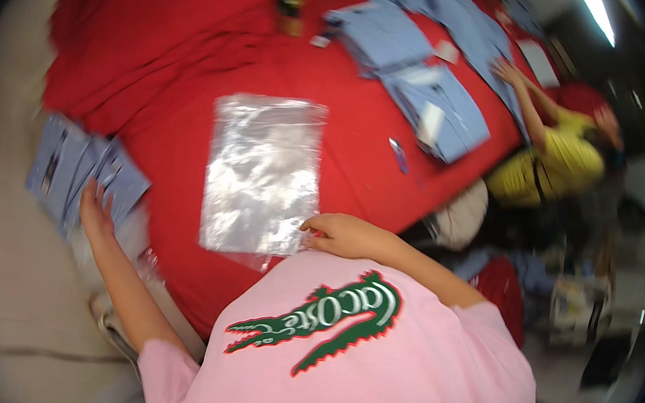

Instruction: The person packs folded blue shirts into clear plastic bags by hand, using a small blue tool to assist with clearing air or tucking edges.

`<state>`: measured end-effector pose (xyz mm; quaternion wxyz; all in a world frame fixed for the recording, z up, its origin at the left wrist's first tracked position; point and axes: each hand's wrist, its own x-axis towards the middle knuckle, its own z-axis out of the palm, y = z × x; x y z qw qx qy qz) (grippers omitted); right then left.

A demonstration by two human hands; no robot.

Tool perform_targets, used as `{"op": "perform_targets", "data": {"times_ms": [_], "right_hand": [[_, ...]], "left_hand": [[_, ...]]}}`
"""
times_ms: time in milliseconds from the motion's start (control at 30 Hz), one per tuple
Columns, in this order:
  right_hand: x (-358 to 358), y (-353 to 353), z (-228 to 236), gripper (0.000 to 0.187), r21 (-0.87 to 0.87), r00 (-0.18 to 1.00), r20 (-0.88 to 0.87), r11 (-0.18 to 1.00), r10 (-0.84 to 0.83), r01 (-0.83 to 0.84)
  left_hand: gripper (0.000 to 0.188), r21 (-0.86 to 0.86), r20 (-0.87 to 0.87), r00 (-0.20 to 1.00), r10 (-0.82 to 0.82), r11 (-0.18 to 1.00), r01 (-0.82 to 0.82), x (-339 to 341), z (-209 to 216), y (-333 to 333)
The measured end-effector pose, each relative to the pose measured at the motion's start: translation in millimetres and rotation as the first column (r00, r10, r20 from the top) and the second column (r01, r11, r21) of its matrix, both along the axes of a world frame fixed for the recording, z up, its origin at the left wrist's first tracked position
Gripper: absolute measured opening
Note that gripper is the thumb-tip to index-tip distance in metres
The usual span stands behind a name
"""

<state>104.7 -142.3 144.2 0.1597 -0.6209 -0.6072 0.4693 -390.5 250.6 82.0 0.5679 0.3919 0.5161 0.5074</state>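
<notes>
My left hand (pixel 97 212) is at the folded blue shirt (pixel 60 168) on the left. Its fingers are spread apart at the shirt's near side, and it grips nothing that I can make out. A clear plastic bag (pixel 262 171) lies flat on the red cloth before me, shining under the light. By the bag's near right corner is my right hand (pixel 343 234), its fingers bent and apart, the tips at the bag's edge.
Red cloth (pixel 356 181) covers the table, bunched at the far left. Folded blue shirts (pixel 437 103) lie at the far right, with a small purple item (pixel 398 155) nearer. A yellow-and-dark object (pixel 290 7) stands at the back. Across the table, a person in yellow (pixel 558 161) touches blue garments.
</notes>
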Motion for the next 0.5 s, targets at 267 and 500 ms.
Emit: {"op": "perform_targets", "data": {"times_ms": [267, 500], "right_hand": [[37.7, -118.3, -37.6, 0.057, -0.209, 0.928, 0.128, 0.905, -0.350, 0.370], [79.9, -235.2, -135.1, 0.043, -0.308, 0.664, -0.073, 0.650, -0.744, 0.695]], "left_hand": [[0.106, 0.024, -0.885, 0.447, -0.130, 0.946, 0.323, 216.2, -93.7, -213.8], [0.097, -0.180, -0.836, 0.415, -0.358, 0.894, 0.410, 215.0, -96.7, -217.5]]}}
